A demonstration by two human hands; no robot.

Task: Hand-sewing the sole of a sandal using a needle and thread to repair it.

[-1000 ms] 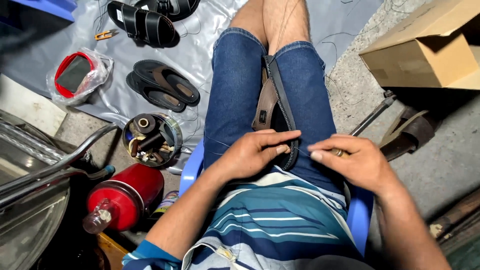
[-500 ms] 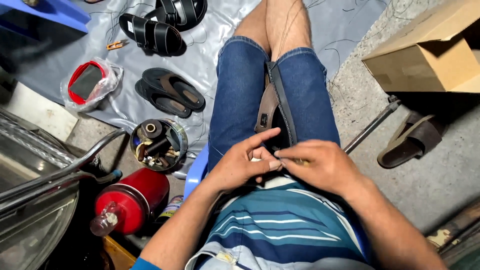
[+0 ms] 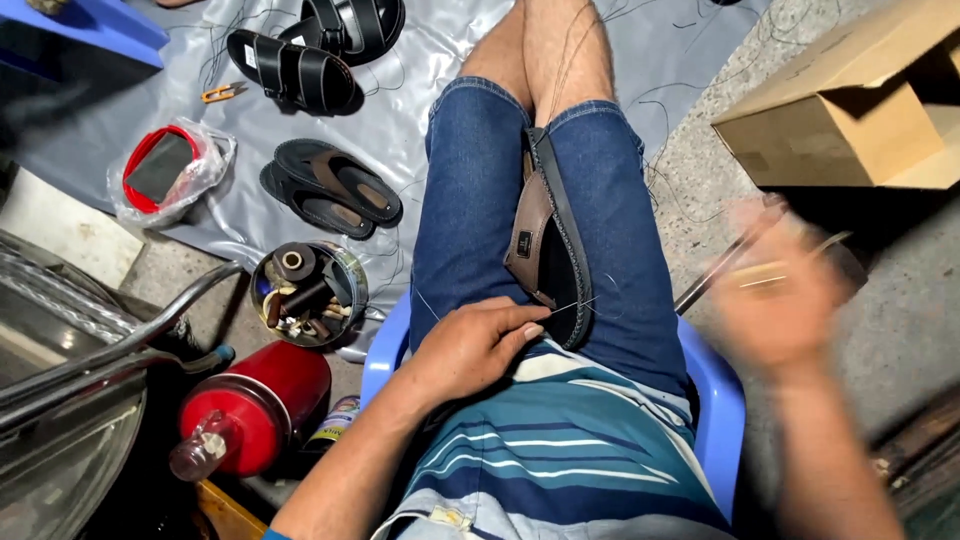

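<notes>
Change: right hand (image 3: 780,290) had swung away from the lap, blurred, grip unreadable.
Left hand (image 3: 478,345): pinched thread beside the clamped sandal (image 3: 545,240).
Package: tan cardboard box (image 3: 850,110), upper right.

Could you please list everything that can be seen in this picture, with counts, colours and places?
brown leather sandal with dark sole: one, wedged between the knees
thin thread: one, pale, running from the sandal's edge toward the right hand
black strapped sandals: two, top left on the grey sheet
dark flat slippers: two, centre left on the sheet
round tin of spools and bits: one, beside the blue plastic chair
red cylinder: one, lower left
red-rimmed object in a clear bag: one, left
cardboard box: one, tan, upper right
left hand: on the lap, fingertips at the sandal's edge
right hand: raised, blurred, grip on a slim pale tool
</notes>
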